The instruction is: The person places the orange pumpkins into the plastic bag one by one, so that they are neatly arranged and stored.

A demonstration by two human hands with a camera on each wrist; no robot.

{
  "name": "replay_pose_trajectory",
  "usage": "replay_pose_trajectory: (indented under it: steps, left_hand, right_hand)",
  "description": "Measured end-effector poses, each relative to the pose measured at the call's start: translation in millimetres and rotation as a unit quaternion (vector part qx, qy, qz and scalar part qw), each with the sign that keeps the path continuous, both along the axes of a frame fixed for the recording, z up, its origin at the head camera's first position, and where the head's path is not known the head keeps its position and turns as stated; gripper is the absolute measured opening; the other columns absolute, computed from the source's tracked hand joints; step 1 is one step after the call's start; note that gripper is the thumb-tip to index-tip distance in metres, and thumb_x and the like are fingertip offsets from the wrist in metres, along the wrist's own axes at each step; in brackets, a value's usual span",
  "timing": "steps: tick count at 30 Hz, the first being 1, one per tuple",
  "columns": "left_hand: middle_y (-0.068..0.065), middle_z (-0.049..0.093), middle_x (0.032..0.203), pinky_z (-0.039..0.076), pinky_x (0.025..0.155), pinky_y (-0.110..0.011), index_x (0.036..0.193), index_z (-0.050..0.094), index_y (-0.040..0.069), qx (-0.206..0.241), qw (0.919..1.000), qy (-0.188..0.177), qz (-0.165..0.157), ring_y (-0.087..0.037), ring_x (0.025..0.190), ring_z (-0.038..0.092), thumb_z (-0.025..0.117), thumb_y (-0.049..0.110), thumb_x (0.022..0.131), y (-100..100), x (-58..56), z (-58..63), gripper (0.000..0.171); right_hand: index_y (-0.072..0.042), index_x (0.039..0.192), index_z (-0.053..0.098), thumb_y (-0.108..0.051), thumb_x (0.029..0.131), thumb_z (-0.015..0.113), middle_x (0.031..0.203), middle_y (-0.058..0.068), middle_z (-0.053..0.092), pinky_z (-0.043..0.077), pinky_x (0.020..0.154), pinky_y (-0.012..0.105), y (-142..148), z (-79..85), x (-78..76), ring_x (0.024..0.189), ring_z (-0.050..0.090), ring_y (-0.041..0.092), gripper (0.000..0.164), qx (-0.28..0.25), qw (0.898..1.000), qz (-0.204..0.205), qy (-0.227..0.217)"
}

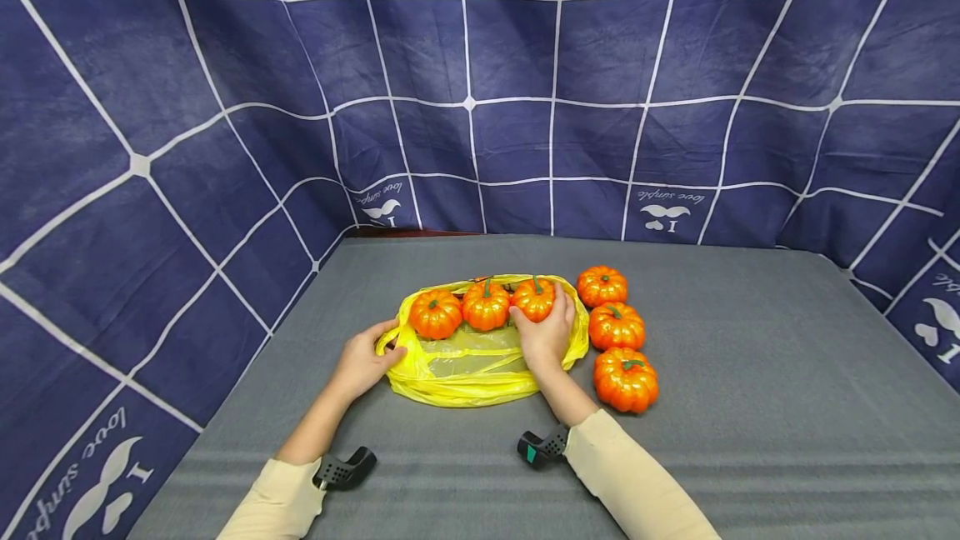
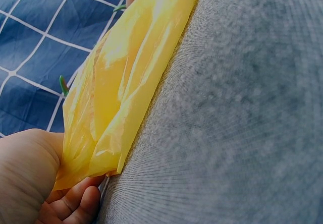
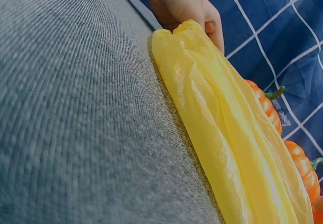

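An opened yellow plastic bag [image 1: 465,392] lies on the grey table with three orange toy pumpkins along its far side: a left one [image 1: 435,317], a middle one [image 1: 486,307] and a right one [image 1: 531,302]. My left hand [image 1: 363,365] pinches the bag's left rim, thumb over the edge and fingers outside; the left wrist view shows that hand [image 2: 30,171] at the bunched plastic. With thumb and fingers around the right pumpkin, my right hand [image 1: 546,338] grips it inside the bag. In the right wrist view the bag wall [image 3: 217,118] hides most of the pumpkins.
Three more toy pumpkins stand in a column just right of the bag: a far one [image 1: 602,286], a middle one [image 1: 617,328] and a near one [image 1: 626,382]. The grey tabletop [image 1: 765,382] extends to the right. A blue checked cloth [image 1: 600,140] hangs behind.
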State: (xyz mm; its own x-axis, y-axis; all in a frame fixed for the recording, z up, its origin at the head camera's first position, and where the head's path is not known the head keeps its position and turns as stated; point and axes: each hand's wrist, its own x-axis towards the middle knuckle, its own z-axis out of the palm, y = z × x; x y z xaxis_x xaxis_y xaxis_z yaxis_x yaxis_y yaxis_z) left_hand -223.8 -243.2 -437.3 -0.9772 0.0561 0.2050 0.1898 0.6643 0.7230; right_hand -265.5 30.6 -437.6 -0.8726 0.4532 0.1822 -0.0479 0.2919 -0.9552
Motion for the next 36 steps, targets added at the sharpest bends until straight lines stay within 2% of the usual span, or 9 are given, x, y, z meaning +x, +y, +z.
replay_pose_trajectory:
  steps: [6, 13, 18, 26, 32, 36]
  left_hand:
    - [-0.027, 0.055, 0.133, 0.040, 0.101, -0.051, 0.134, 0.052, -0.010, 0.004, 1.0000, -0.002, 0.001, -0.040, 0.124, 0.050, 0.069, 0.008, 0.087, 0.3, 0.5, 0.0, 0.053]
    - [-0.027, 0.056, 0.130, 0.043, 0.098, -0.051, 0.133, 0.053, -0.009, -0.001, 1.0000, 0.002, 0.004, -0.038, 0.118, 0.054, 0.069, 0.009, 0.087, 0.6, 1.4, 0.0, 0.052]
    - [-0.026, 0.058, 0.128, 0.044, 0.097, -0.050, 0.133, 0.053, -0.009, -0.004, 1.0000, 0.006, 0.003, -0.036, 0.113, 0.055, 0.070, 0.009, 0.087, 0.6, 1.2, 0.0, 0.052]
    - [-0.027, 0.055, 0.132, 0.041, 0.100, -0.052, 0.134, 0.052, -0.009, -0.002, 1.0000, -0.001, 0.004, -0.040, 0.121, 0.052, 0.069, 0.009, 0.087, 0.1, 1.6, 0.7, 0.053]
    - [-0.027, 0.056, 0.131, 0.041, 0.100, -0.052, 0.134, 0.052, -0.009, -0.004, 1.0000, -0.001, 0.004, -0.040, 0.121, 0.052, 0.070, 0.009, 0.087, 0.8, 1.7, 1.3, 0.053]
    - [-0.027, 0.056, 0.131, 0.041, 0.100, -0.051, 0.134, 0.053, -0.009, -0.003, 1.0000, 0.000, 0.002, -0.040, 0.121, 0.052, 0.070, 0.009, 0.087, 1.5, 1.3, 1.8, 0.053]
  right_hand:
    - [-0.012, 0.150, 0.035, -0.015, 0.072, 0.086, 0.150, 0.016, 0.032, 0.029, 0.110, 0.046, -2.4, 3.6, 2.5, 0.134, 0.035, 0.037, 0.093, -0.007, 1.000, 0.002, 0.004]
    - [-0.005, 0.146, 0.041, -0.012, 0.072, 0.085, 0.147, 0.017, 0.036, 0.029, 0.111, 0.045, -4.7, 8.3, 4.4, 0.133, 0.037, 0.036, 0.086, -0.003, 0.998, -0.002, 0.061]
    - [-0.005, 0.143, 0.044, -0.013, 0.073, 0.084, 0.143, 0.017, 0.041, 0.031, 0.109, 0.045, -4.5, 18.5, 5.9, 0.131, 0.040, 0.034, 0.081, -0.004, 0.994, 0.001, 0.110]
    - [-0.006, 0.142, 0.047, -0.016, 0.076, 0.084, 0.142, 0.013, 0.044, 0.030, 0.109, 0.046, 2.1, 54.2, 9.4, 0.132, 0.040, 0.032, 0.076, -0.043, 0.990, 0.018, 0.135]
    - [-0.006, 0.145, 0.043, -0.019, 0.078, 0.083, 0.145, 0.012, 0.043, 0.025, 0.112, 0.043, 19.7, 86.7, 13.6, 0.136, 0.035, 0.026, 0.079, -0.050, 0.985, 0.078, 0.145]
    - [-0.008, 0.149, 0.037, -0.021, 0.078, 0.083, 0.147, 0.009, 0.041, 0.021, 0.114, 0.039, 39.4, 108.1, 12.9, 0.138, 0.032, 0.020, 0.085, -0.056, 0.984, 0.121, 0.115]
